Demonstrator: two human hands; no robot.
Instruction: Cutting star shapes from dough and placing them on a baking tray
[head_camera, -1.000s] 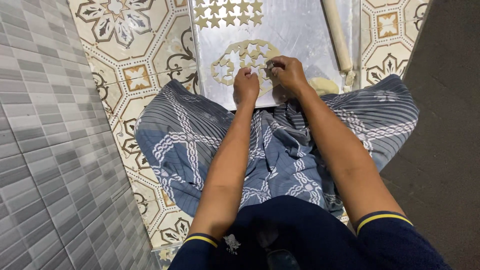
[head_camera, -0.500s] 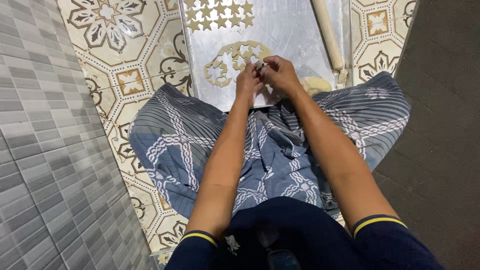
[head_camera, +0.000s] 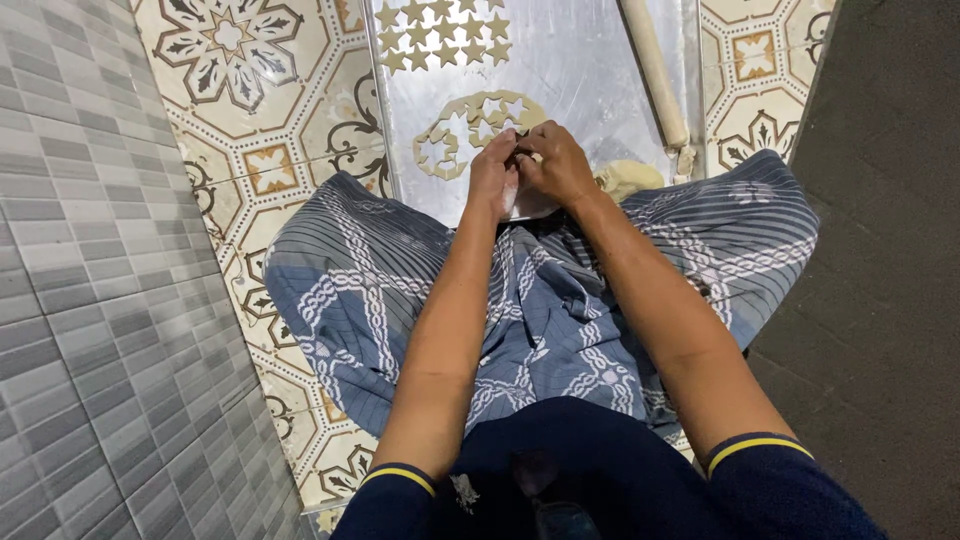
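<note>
We see the left hand (head_camera: 493, 172) and right hand (head_camera: 556, 163) pressed together, fingers curled around something small we cannot make out, over the near edge of the metal tray (head_camera: 580, 70). They sit at the right rim of the rolled dough sheet (head_camera: 455, 135) with star-shaped holes. Cut dough stars (head_camera: 445, 35) lie in rows at the tray's far left corner. A rolling pin (head_camera: 655, 70) lies along its right edge, a dough lump (head_camera: 628, 178) near it.
</note>
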